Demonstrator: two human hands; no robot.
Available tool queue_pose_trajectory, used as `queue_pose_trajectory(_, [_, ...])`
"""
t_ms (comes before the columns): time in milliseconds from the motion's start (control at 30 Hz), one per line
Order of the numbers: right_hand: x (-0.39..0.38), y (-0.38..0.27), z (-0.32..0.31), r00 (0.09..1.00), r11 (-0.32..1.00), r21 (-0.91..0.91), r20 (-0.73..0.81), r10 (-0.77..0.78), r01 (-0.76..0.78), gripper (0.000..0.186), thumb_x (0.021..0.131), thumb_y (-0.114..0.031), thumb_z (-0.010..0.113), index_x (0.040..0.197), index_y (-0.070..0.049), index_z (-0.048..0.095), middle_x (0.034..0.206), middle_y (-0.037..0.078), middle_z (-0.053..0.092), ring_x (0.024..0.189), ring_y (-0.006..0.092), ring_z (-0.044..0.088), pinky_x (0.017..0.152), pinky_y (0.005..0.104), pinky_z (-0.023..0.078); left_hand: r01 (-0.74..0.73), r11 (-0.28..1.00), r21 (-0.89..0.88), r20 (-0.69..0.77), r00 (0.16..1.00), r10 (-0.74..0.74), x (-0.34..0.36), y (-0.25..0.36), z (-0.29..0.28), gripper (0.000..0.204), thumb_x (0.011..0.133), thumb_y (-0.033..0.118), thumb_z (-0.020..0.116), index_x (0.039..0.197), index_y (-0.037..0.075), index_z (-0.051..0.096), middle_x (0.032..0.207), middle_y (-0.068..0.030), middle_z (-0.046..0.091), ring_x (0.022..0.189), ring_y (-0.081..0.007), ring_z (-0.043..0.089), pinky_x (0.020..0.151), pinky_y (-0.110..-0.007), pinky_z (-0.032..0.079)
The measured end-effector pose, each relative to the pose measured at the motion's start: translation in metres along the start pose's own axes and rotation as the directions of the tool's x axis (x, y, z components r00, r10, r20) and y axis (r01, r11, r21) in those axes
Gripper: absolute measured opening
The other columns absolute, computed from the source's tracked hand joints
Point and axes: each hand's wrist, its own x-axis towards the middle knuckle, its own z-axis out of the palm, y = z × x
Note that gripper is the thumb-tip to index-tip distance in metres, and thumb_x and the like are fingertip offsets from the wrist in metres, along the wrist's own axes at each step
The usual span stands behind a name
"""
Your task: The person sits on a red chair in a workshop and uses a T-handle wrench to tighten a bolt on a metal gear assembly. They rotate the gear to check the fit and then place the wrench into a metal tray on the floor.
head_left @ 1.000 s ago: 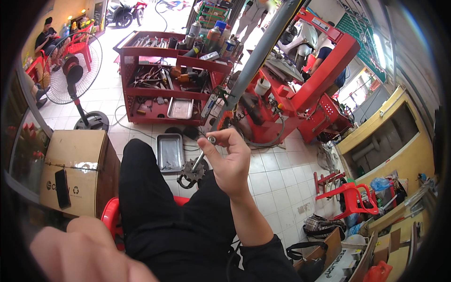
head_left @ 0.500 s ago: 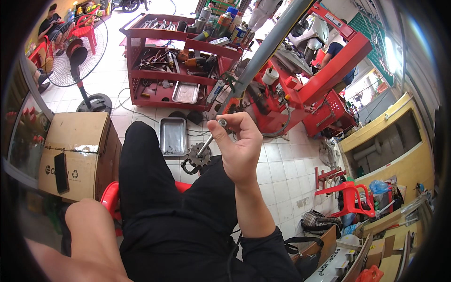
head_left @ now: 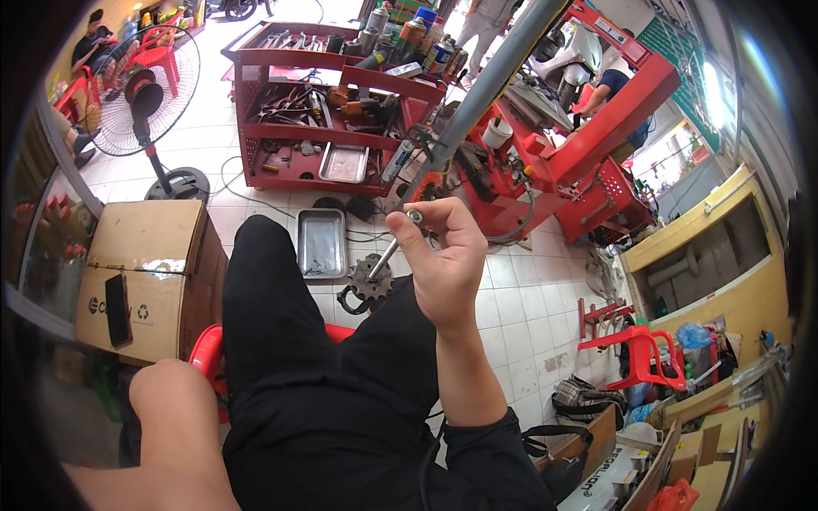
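My right hand [head_left: 453,264] is raised over my right thigh, thumb and fingers pinched on the top end of a slim silver metal shaft [head_left: 385,259]. A round silver end piece shows between the thumb and forefinger. The shaft slants down to a dark toothed metal disc [head_left: 368,277], which has a black curved hook-like part [head_left: 349,300] at its lower left. Whether disc and shaft are one piece, I cannot tell. Of my left arm [head_left: 179,417], only the bent bare part shows at the lower left; its hand is out of sight.
A metal tray [head_left: 322,243] lies on the tiled floor ahead. Beyond it stands a red tool cart [head_left: 298,136]. A cardboard box [head_left: 136,247] with a phone [head_left: 118,309] on it is at left, near a fan [head_left: 145,94]. Red lift equipment [head_left: 588,145] stands right, a red stool [head_left: 639,353] lower.
The whole view has shifted slightly, with the scene sitting a little further right. My right hand keeps the same pinch on the shaft.
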Motion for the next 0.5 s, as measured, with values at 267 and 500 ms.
queue_pose_trajectory(267, [0.0,0.002,-0.003,0.999,1.0,-0.005,0.016,-0.027,0.028,0.018,0.083,-0.006,0.074,0.091,0.0,0.059,0.083,0.001,0.06,0.078,0.006,0.056,0.073,0.0194,0.044,0.004,0.999,0.032,0.009,1.0,-0.005,-0.003,-0.005,-0.005,0.031,0.088,0.027,0.054,0.063,0.014,0.042,0.058,0.0028,0.038,0.038,-0.0107,0.037,0.098,-0.038,0.031])
queue_pose_trajectory(500, [0.002,-0.007,0.007,1.0,0.999,-0.034,0.007,-0.03,0.03,0.019,0.082,-0.01,0.076,0.088,0.0,0.061,0.077,0.002,0.06,0.075,0.0077,0.054,0.071,0.0233,0.044,-0.096,0.971,0.22,-0.117,0.985,0.124,-0.028,0.0,-0.025,0.034,0.09,0.031,0.054,0.063,0.014,0.043,0.058,0.0027,0.038,0.038,-0.0111,0.038,0.107,-0.04,0.03])
